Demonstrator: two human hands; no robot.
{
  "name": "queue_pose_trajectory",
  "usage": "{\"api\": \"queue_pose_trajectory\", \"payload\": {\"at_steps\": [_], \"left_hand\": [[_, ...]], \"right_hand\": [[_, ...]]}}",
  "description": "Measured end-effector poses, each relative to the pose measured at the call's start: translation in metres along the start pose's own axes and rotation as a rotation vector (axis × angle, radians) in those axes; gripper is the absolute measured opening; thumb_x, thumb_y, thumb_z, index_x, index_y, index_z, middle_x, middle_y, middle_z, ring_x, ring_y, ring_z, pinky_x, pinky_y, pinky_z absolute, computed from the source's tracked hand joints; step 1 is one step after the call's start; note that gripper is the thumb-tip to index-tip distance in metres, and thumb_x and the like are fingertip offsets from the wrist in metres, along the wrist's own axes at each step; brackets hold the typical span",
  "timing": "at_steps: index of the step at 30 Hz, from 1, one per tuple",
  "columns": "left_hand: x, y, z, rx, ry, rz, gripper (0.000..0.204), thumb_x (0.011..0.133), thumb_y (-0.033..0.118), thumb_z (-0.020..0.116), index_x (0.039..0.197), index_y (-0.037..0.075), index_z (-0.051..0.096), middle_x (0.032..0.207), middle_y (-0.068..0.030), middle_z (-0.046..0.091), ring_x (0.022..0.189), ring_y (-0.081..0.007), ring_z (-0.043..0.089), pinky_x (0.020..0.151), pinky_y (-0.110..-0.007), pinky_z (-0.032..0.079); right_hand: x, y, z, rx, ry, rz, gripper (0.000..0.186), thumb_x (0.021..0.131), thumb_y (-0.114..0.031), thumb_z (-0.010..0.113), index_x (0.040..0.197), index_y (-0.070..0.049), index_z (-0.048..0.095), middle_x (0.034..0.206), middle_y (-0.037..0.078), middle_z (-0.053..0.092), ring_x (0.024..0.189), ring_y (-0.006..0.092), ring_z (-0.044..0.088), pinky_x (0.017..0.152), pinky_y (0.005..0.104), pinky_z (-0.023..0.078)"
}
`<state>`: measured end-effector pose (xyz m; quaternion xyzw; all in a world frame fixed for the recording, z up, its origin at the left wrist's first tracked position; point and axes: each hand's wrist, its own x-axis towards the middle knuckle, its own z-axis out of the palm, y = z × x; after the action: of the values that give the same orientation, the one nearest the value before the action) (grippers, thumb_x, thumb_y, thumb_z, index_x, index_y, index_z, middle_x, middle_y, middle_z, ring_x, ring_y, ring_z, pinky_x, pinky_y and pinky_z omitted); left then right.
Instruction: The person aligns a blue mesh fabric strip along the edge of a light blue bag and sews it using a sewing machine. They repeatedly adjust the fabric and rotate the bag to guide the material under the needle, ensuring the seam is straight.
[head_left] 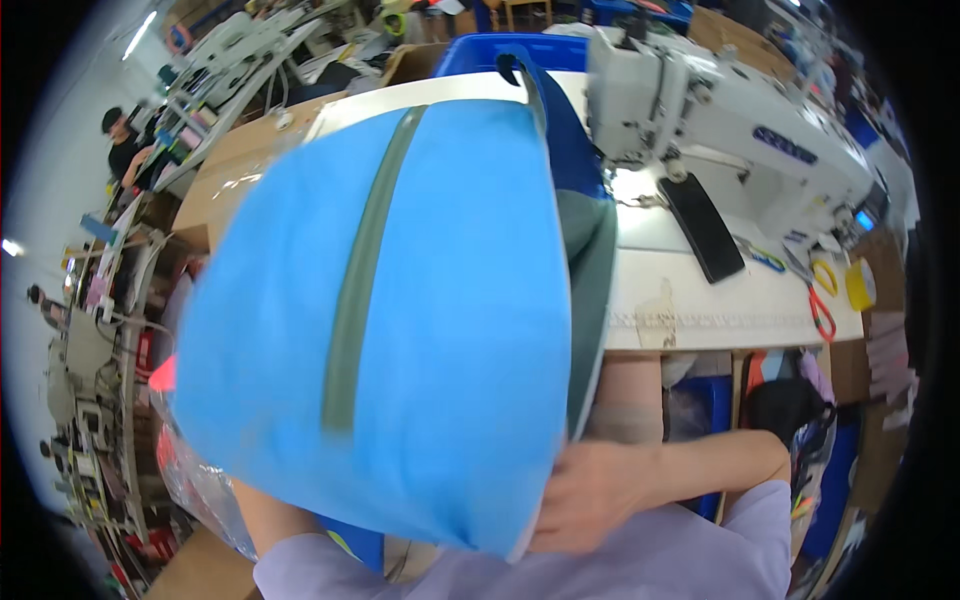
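Observation:
A large light-blue fabric panel (470, 300) with a grey-green strip (365, 270) down it spreads across the middle, over the sewing table's front edge. Along its right side show a dark grey-green layer (592, 290) and a dark-blue piece (568, 150) reaching up towards the sewing machine. My right hand (590, 495) is closed on the panel's lower right edge, slightly blurred. Of my left arm only a stretch of forearm (272, 515) shows below the panel; the hand itself is hidden behind the fabric.
The white sewing machine (730, 110) stands at the back right. On the table (650, 290) lie a black phone (703, 230), red-handled scissors (820, 312) and a yellow tape roll (860, 285). A blue crate (460, 55) is behind. Another person (122, 145) sits far left.

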<state>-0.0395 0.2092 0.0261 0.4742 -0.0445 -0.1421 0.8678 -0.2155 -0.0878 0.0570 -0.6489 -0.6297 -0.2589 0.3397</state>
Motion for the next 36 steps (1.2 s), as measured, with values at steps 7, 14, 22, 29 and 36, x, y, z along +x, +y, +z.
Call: {"api": "queue_pose_trajectory", "payload": {"at_steps": [7, 14, 22, 29, 36], "left_hand": [[0.060, 0.100, -0.029, 0.144, -0.201, -0.067, 0.067, 0.108, 0.051, 0.048, 0.152, 0.000, 0.048, 0.145, -0.0154, 0.061, 0.128, -0.0272, 0.061, 0.108, -0.041, 0.051], [0.032, 0.105, 0.056, 1.548, 0.393, 0.969, 0.044, 0.106, 0.024, 0.059, 0.145, 0.003, 0.060, 0.137, -0.0110, 0.067, 0.118, -0.0193, 0.066, 0.099, -0.032, 0.053], [0.088, -0.073, 0.153, 1.745, -0.241, 0.530, 0.041, 0.100, 0.016, 0.049, 0.135, 0.000, 0.064, 0.130, -0.0246, 0.068, 0.118, -0.0425, 0.065, 0.109, -0.045, 0.048], [0.202, -0.136, 0.143, 2.028, -0.200, 0.272, 0.053, 0.105, 0.037, 0.048, 0.147, 0.004, 0.050, 0.157, -0.0322, 0.036, 0.148, -0.0522, 0.031, 0.112, -0.081, 0.022], [0.172, -0.118, 0.120, 1.751, -0.261, 0.450, 0.052, 0.101, 0.032, 0.057, 0.146, 0.006, 0.051, 0.152, -0.0214, 0.044, 0.145, -0.0428, 0.038, 0.114, -0.070, 0.027]], "right_hand": [[-0.112, -0.042, 0.078, 0.047, -0.345, 0.615, 0.027, 0.087, -0.018, 0.068, 0.109, -0.002, 0.068, 0.111, 0.015, 0.065, 0.118, 0.0303, 0.059, 0.104, 0.0444, 0.049], [-0.157, -0.018, 0.053, 0.358, 0.512, 1.481, 0.057, 0.086, -0.016, 0.081, 0.133, 0.003, 0.058, 0.132, 0.019, 0.063, 0.124, 0.0290, 0.061, 0.105, 0.0404, 0.048], [-0.119, 0.021, 0.098, 0.749, 0.651, 1.482, 0.052, 0.087, -0.027, 0.085, 0.125, 0.005, 0.067, 0.117, 0.015, 0.074, 0.107, 0.0223, 0.070, 0.092, 0.0357, 0.055], [-0.095, 0.011, 0.111, 1.152, 0.660, 1.379, 0.028, 0.099, -0.024, 0.075, 0.101, 0.004, 0.076, 0.077, 0.001, 0.069, 0.072, 0.0064, 0.054, 0.063, 0.0291, 0.046], [-0.115, 0.001, 0.121, 1.011, 0.355, 1.450, 0.051, 0.099, -0.039, 0.073, 0.079, 0.007, 0.067, 0.056, 0.013, 0.054, 0.052, 0.0151, 0.046, 0.053, 0.0383, 0.041]]}}
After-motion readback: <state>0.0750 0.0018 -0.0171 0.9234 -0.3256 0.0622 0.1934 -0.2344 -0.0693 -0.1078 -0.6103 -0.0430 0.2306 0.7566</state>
